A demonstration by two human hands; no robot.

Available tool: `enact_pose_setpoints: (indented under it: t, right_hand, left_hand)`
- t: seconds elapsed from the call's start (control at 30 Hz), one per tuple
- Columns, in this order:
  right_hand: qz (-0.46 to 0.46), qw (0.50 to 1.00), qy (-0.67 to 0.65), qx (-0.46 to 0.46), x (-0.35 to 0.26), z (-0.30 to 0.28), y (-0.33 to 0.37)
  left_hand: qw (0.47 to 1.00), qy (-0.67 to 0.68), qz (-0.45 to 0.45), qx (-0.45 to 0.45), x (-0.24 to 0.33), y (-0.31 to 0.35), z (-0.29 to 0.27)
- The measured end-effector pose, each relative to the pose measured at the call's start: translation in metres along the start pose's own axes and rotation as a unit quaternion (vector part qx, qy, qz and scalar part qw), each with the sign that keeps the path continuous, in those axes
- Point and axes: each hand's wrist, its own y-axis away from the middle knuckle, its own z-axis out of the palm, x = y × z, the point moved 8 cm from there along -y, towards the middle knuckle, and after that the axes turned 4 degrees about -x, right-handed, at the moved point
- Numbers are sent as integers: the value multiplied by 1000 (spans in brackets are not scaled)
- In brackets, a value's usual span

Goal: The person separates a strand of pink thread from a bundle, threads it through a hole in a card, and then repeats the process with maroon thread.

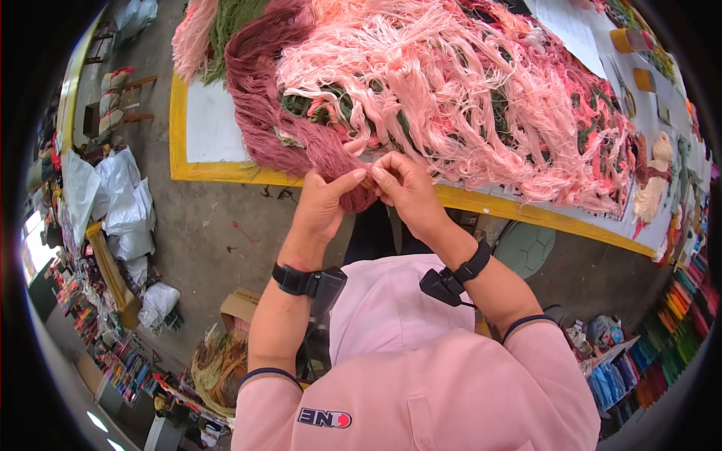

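Observation:
A thick mauve yarn hank (pixel 265 98) lies curved over the table's left part, its near end drooping past the front edge. My left hand (pixel 323 197) grips that near end, thumb laid across the strands. Close beside it, my right hand (pixel 402 188) pinches at the same end with thumb and forefinger pressed together. Whatever thin strand sits between those fingertips is too small to make out. Behind both hands spreads a big loose heap of light pink yarn (pixel 421 83), with dark green strands (pixel 338 101) showing through it.
The table (pixel 214 173) has a yellow edge and pale top. Green yarn (pixel 233 30) lies at far left. Scissors (pixel 623 75) and tape rolls (pixel 630 40) are at far right. White plastic bags (pixel 124 195) stand left on the floor. A round green stool (pixel 526 248) sits beneath the table's right part.

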Motion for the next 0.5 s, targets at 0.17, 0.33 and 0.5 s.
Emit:
enact_pose_setpoints:
  t: [0.17,0.33,0.5]
  right_hand:
    - [9,997,-71,14,3,-1,-2]
    - [-24,999,-45,1,0,2,-2]
    - [-38,996,-76,12,-5,-3,0]
  left_hand:
    - [1000,21,-14,1,1,1,-2]
    - [998,50,-18,16,0,0,-4]
    - [1000,13,-3,12,0,-1,-2]
